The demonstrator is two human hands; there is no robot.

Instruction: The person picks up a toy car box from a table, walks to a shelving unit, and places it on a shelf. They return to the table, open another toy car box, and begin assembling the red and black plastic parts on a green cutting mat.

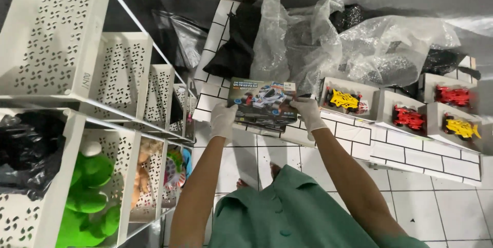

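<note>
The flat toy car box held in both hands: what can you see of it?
The flat rectangular cardboard toy car box is dark, with a white racing car pictured on its face. It looks closed and undamaged. It is held roughly level, face up, over the brick-patterned surface. The white-gloved left hand grips its left edge, the white-gloved right hand its right edge.

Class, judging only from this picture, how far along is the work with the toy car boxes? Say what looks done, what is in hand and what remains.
Done: four open toy car boxes stand in a row on the brick-patterned ledge. In hand: the left hand and right hand, both gloved, hold a closed toy car box above the ledge. Left: that box is not yet set down; further stock cannot be seen.
</note>
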